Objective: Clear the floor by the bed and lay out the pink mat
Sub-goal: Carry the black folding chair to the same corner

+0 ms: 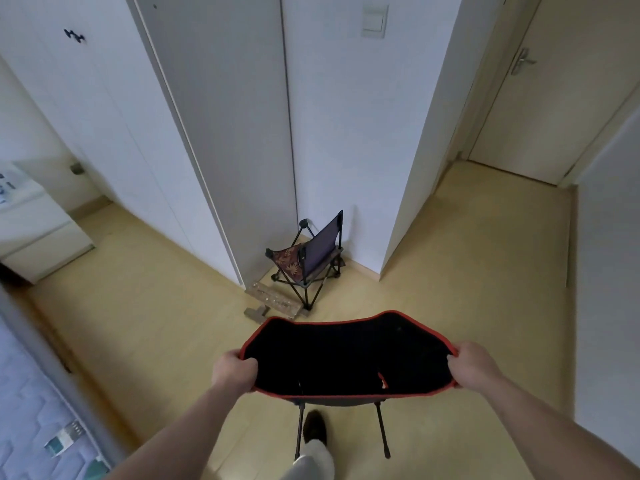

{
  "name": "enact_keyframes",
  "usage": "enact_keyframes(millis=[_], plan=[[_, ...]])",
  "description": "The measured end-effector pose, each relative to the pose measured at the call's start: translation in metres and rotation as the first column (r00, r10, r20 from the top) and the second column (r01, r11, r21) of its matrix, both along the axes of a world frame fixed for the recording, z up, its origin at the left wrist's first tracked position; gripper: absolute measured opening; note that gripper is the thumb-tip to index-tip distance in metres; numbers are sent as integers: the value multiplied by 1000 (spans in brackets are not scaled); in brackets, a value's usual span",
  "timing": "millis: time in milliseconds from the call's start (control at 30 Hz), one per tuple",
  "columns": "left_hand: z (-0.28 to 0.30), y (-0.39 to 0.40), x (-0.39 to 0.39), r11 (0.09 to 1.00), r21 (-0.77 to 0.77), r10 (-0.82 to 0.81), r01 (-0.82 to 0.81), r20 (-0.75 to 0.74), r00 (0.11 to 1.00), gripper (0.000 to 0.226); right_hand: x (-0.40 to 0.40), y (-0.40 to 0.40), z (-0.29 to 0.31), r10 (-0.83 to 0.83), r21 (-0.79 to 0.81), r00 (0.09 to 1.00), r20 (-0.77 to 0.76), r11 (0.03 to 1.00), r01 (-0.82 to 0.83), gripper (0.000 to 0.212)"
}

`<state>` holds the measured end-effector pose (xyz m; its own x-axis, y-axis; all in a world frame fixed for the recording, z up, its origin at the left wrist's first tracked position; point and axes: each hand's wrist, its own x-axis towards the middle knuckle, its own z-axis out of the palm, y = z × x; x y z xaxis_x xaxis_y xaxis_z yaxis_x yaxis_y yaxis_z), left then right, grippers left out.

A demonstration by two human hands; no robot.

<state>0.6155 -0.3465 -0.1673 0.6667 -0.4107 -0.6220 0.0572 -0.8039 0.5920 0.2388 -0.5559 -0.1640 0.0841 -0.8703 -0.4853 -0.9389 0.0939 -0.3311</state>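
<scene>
Yellow floor (138, 306); both hands grip black camp chair (346, 355), no writing legible

The black seat fabric (346, 355) hides the upper frame of the held chair; only two legs (382, 429) show below it. The bed (31, 403) is cut off at the left edge. The far folding chair (311, 258) partly hides the wooden stool (273, 301)

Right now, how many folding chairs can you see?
2: a black red-trimmed folding camp chair held by both hands, and a small dark folding chair with patterned seat in the wall corner ahead.
</scene>
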Motion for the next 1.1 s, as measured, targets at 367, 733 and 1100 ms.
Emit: enact_keyframes(millis=[367, 733, 1100], plan=[[-48, -136, 56, 997, 67, 45, -42, -44, 998, 35, 67, -150, -23, 110, 20, 987, -121, 994, -108, 23], [-60, -223, 78, 987, 114, 125, -110, -142, 982, 29, 119, -281, -44, 177, 28, 971, -161, 984, -175, 26], [-94, -288, 64, 918, 163, 385, -361, -151, 911, 32, 171, -417, -73, 353, 61, 918, -182, 936, -347, 26]])
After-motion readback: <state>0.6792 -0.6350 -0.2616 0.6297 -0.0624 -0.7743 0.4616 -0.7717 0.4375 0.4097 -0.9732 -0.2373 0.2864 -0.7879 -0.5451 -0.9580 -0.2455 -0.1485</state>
